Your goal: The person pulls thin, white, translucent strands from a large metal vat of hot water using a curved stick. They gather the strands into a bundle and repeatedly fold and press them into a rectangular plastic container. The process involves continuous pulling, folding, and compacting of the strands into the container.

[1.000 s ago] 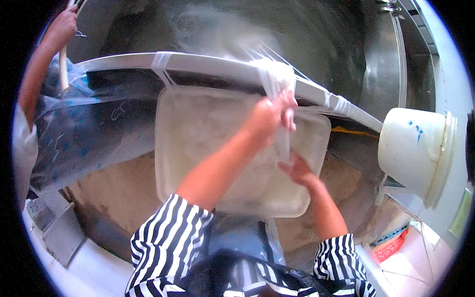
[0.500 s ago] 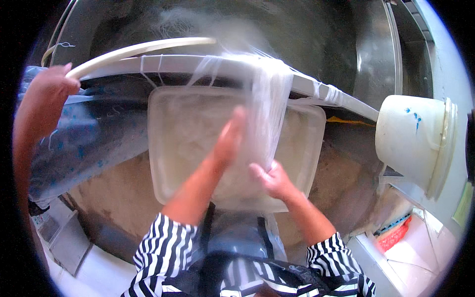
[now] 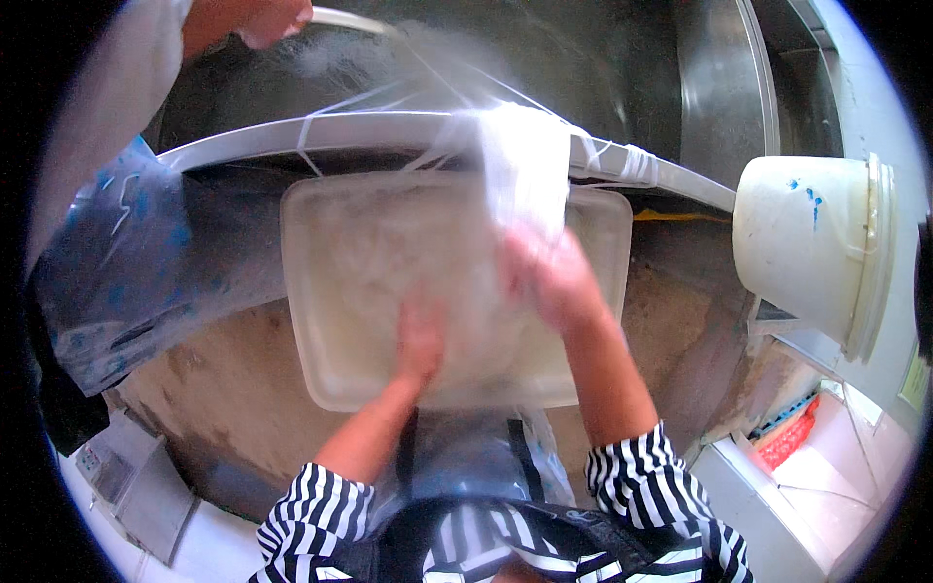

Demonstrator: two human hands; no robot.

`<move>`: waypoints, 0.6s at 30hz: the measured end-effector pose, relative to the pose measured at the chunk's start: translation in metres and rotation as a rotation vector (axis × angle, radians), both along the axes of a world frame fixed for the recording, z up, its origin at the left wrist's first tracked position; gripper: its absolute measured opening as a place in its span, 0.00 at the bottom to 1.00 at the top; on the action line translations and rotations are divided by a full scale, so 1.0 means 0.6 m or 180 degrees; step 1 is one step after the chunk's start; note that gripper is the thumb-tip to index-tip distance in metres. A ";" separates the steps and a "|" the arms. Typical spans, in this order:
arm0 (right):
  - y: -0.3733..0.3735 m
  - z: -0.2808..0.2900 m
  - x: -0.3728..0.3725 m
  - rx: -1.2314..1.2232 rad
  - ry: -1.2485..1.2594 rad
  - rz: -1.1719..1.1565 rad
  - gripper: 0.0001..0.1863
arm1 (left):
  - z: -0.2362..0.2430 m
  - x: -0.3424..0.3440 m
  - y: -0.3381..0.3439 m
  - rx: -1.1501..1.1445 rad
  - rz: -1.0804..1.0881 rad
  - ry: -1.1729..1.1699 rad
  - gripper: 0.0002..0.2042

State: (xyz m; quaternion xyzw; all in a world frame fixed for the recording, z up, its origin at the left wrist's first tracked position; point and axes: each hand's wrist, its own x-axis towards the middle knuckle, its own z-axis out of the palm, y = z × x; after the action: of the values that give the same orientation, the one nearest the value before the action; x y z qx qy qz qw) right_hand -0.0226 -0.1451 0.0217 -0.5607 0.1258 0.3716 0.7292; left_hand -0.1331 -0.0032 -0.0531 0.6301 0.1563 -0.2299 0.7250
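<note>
A bundle of white strands (image 3: 530, 160) drapes over the metal rim (image 3: 350, 126) of a large steaming vessel and hangs down toward a translucent plastic tray (image 3: 603, 369). My right hand (image 3: 544, 277) is closed round the lower part of the bundle, blurred by motion. My left hand (image 3: 420, 335) is low over the left-middle of the tray, in or beside a hazy white mass; its fingers are smeared, so I cannot tell what they touch. Thinner white strands stretch across the rim and up into the vessel.
Another person's hand (image 3: 272, 21) holds a pale curved rod (image 3: 355, 21) over the vessel at upper left. A white bucket (image 3: 797, 243) lies on its side at right. Blue plastic sheeting (image 3: 136, 243) hangs at left; a red item (image 3: 787, 437) rests low at right.
My right hand has risen with the strands toward the rim. My left hand has moved down into the tray. The other person's hand and rod have moved up over the vessel.
</note>
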 end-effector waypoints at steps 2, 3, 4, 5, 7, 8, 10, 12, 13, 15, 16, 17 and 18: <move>-0.001 0.000 -0.080 -0.0618 0.0142 0.0434 0.12 | -0.002 0.063 0.017 -0.0601 0.1180 -0.0421 0.21; -0.002 -0.028 -0.122 -0.0839 0.0250 0.0723 0.13 | 0.005 0.098 0.011 -0.1467 0.0917 -0.0131 0.20; -0.011 -0.052 -0.158 -0.0743 0.0271 0.0968 0.15 | 0.020 0.141 -0.005 -0.2346 0.0632 0.0152 0.20; -0.017 -0.072 -0.180 -0.0643 0.0296 0.1196 0.17 | 0.058 0.189 -0.016 -0.2381 0.0236 0.0407 0.19; -0.031 -0.089 -0.181 -0.1538 -0.0481 0.1622 0.21 | 0.096 0.223 -0.026 -0.2259 -0.0093 0.0520 0.18; -0.041 -0.089 -0.174 -0.1971 -0.0893 0.1838 0.22 | 0.102 0.227 -0.025 -0.2100 -0.0006 0.0374 0.17; -0.081 -0.078 -0.112 -0.2074 -0.0536 0.1069 0.28 | 0.109 0.210 -0.024 -0.1767 -0.0040 -0.0362 0.16; -0.109 -0.096 -0.060 -0.0676 -0.0493 -0.0649 0.32 | 0.118 0.144 -0.013 -0.0911 -0.1069 -0.0602 0.16; -0.077 -0.070 -0.024 -0.0019 -0.0699 -0.0450 0.34 | 0.132 0.108 -0.007 -0.0420 -0.1508 -0.0462 0.17; -0.020 -0.050 0.016 0.1317 0.0038 -0.0394 0.32 | 0.107 0.035 -0.009 -0.0513 -0.2038 -0.0646 0.17; 0.016 -0.022 0.036 0.1842 0.0363 -0.0164 0.31 | 0.085 0.002 -0.007 -0.0457 -0.2165 -0.0681 0.16; 0.053 -0.002 0.046 0.1585 0.0705 -0.0366 0.27 | 0.054 -0.009 0.001 0.0059 -0.2219 -0.0232 0.16; 0.057 -0.005 0.055 0.1034 0.0477 -0.0116 0.24 | 0.027 -0.015 0.004 0.0497 -0.2311 0.0186 0.16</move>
State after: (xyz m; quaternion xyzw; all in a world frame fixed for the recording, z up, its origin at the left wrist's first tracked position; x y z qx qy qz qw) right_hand 0.0103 -0.1108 0.0189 -0.4039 0.1283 0.4144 0.8054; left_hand -0.1424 -0.0006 -0.0370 0.6911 -0.0398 -0.4774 0.5412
